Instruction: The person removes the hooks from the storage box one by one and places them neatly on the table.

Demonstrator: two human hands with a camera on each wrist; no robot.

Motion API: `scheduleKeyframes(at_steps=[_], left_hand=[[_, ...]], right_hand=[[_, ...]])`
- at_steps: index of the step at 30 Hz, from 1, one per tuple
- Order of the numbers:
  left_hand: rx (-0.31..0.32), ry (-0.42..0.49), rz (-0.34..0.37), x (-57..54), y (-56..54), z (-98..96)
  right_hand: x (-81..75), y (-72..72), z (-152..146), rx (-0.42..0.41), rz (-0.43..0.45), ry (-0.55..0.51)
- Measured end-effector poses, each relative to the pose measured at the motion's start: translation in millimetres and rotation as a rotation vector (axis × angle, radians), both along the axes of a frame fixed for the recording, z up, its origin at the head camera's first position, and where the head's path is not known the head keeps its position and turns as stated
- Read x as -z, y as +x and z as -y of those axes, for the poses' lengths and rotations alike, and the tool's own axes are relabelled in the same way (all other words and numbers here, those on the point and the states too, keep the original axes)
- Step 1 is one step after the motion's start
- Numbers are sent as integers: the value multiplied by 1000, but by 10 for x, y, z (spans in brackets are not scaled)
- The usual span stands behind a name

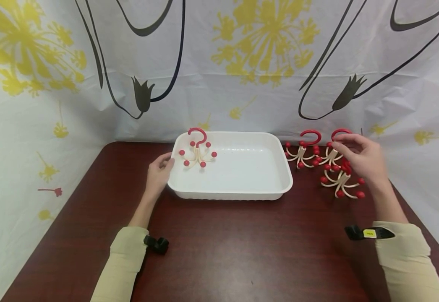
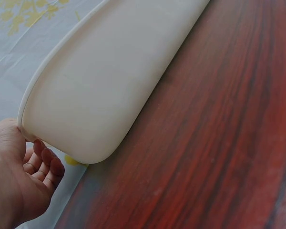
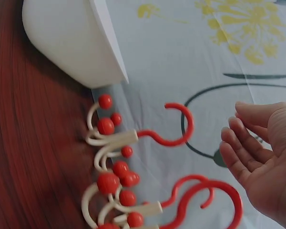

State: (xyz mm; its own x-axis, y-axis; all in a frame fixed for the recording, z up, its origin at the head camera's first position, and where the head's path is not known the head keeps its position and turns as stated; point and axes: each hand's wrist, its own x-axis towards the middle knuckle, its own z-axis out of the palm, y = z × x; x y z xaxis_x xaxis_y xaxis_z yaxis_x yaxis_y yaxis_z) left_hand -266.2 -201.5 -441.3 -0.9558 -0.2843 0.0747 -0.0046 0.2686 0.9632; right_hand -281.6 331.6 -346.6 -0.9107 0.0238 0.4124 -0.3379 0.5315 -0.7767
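My left hand grips the left rim of a white rectangular tray, thumb over the edge and fingers bent outside it, as the left wrist view also shows. Inside the tray, at its left, stands a multi-arm hanger with a red hook and cream arms tipped by red balls. Three similar hangers are bunched right of the tray: one beside it, one behind and one in front. My right hand is above them, fingers loosely bent and apart from the red hooks in the right wrist view.
A dark reddish-brown wooden table carries everything. Along its back and sides hangs a white cloth printed with yellow flowers and dark stems. The tray and the hangers stand near the table's back edge.
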Motion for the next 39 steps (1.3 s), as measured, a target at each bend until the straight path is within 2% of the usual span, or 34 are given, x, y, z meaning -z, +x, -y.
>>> scheduleKeyframes(at_steps=[5, 11, 14, 23, 31, 39], left_hand=[[3, -2, -3, -2, -2, -4], [1, -5, -13, 3, -14, 0], [1, -2, -10, 5, -15, -3], [-7, -8, -7, 7, -10, 4], [-9, -10, -5, 10, 1, 9], [-10, -6, 7, -2, -2, 2]], right_hand=[[22, -77, 188, -52, 2, -37], [-82, -32, 534, -120, 21, -90], [-99, -49, 682, -140, 15, -92], [2, -263, 963, -171, 17, -68], [30, -334, 1202, -213, 39, -31], [24, -370, 1473, -279, 52, -56]])
